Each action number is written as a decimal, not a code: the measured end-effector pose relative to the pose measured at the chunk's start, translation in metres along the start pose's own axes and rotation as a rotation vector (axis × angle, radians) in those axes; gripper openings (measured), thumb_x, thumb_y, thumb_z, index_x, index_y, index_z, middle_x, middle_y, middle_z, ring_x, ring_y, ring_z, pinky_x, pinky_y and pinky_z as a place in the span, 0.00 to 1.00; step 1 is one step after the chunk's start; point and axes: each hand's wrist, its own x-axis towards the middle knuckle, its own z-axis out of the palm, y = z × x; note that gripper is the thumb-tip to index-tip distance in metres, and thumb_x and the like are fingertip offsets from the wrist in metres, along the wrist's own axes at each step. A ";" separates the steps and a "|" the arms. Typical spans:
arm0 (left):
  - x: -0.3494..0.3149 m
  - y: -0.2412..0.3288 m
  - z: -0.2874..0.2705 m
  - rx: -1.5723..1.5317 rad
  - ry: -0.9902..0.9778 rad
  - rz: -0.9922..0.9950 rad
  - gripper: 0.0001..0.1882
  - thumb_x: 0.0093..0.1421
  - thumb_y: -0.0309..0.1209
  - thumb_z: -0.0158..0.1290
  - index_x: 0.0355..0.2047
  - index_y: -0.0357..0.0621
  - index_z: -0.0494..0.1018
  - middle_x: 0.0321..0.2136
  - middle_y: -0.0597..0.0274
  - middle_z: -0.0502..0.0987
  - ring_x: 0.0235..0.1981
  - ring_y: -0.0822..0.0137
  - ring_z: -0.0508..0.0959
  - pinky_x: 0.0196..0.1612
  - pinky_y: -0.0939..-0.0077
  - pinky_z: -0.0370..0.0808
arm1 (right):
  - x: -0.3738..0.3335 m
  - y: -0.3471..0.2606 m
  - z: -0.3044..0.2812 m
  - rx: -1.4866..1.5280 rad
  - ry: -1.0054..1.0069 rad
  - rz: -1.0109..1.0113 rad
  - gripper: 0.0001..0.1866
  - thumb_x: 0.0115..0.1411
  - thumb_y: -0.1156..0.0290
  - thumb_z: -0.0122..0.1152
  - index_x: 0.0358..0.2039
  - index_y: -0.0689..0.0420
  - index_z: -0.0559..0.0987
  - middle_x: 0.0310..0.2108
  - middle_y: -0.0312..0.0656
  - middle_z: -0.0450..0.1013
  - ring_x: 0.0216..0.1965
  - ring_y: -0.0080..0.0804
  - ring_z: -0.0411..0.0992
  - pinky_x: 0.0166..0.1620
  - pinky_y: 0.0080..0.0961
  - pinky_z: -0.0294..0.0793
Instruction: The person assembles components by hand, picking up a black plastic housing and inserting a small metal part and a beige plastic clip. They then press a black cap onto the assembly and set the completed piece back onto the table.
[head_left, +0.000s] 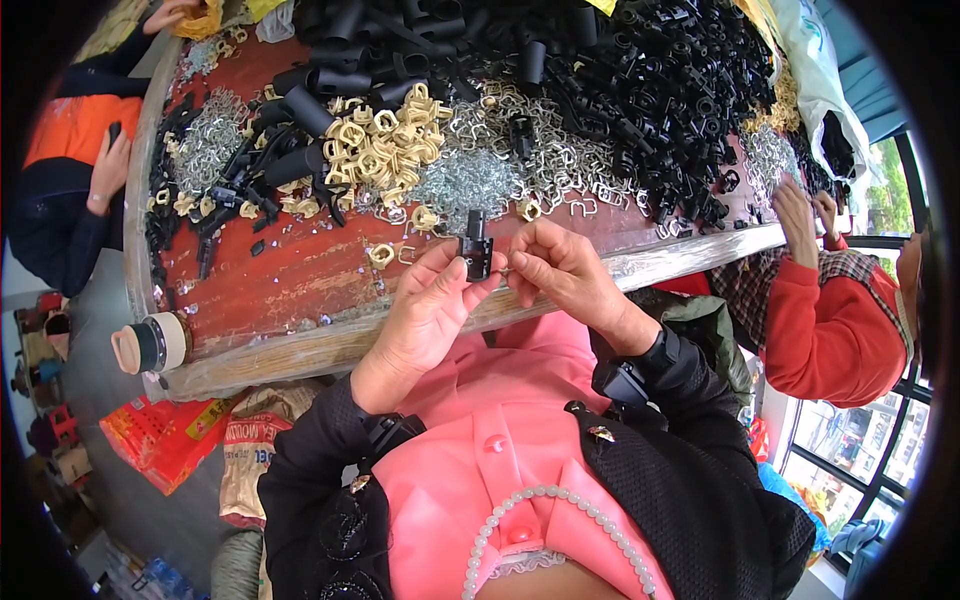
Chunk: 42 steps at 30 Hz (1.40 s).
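Observation:
Just above the table's near edge, my left hand (415, 318) grips a small black plastic fitting (476, 256) with an upright stub, between thumb and fingers. Close against its right side is my right hand (568, 272), thumb and forefinger pinched on something too small to make out. Beyond my hands lie a heap of small silvery screws (465, 180), bent metal clips (590, 172) and a pile of cream plastic rings (385, 140). A single cream ring (381, 256) sits on the red tabletop (290, 285), left of my left hand.
Black tubes (310, 110) and a large mound of black parts (690, 85) cover the far side. A lidded bottle (155, 343) stands at the left corner. Co-workers' hands show at left (110, 172) and right (796, 218). The wooden rim (290, 352) runs along the near edge.

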 end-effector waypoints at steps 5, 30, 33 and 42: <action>-0.003 0.005 0.004 -0.048 0.053 -0.133 0.14 0.56 0.29 0.47 0.42 0.39 0.65 0.39 0.55 0.71 0.40 0.63 0.72 0.43 0.73 0.70 | -0.004 -0.008 -0.001 0.001 0.038 -0.104 0.06 0.57 0.71 0.49 0.29 0.60 0.66 0.23 0.36 0.68 0.23 0.19 0.67 0.26 0.13 0.66; -0.011 0.009 0.011 0.202 0.070 -0.295 0.15 0.55 0.29 0.49 0.42 0.35 0.67 0.35 0.60 0.73 0.34 0.70 0.75 0.37 0.80 0.72 | -0.012 -0.002 0.006 -0.091 -0.023 -0.067 0.14 0.48 0.77 0.60 0.34 0.59 0.67 0.28 0.35 0.65 0.29 0.23 0.66 0.32 0.22 0.69; -0.012 0.010 0.010 0.200 0.097 -0.303 0.14 0.54 0.27 0.49 0.42 0.35 0.67 0.34 0.58 0.73 0.32 0.70 0.75 0.36 0.82 0.73 | -0.007 0.012 0.010 0.124 -0.072 -0.026 0.11 0.50 0.71 0.58 0.30 0.58 0.67 0.27 0.34 0.64 0.29 0.20 0.65 0.28 0.22 0.68; -0.006 0.015 0.000 0.205 0.178 -0.247 0.14 0.53 0.25 0.49 0.40 0.33 0.67 0.33 0.54 0.73 0.32 0.66 0.76 0.33 0.85 0.74 | 0.036 0.020 -0.034 -1.372 0.197 -0.396 0.10 0.55 0.70 0.52 0.36 0.61 0.70 0.34 0.35 0.67 0.32 0.22 0.68 0.33 0.22 0.71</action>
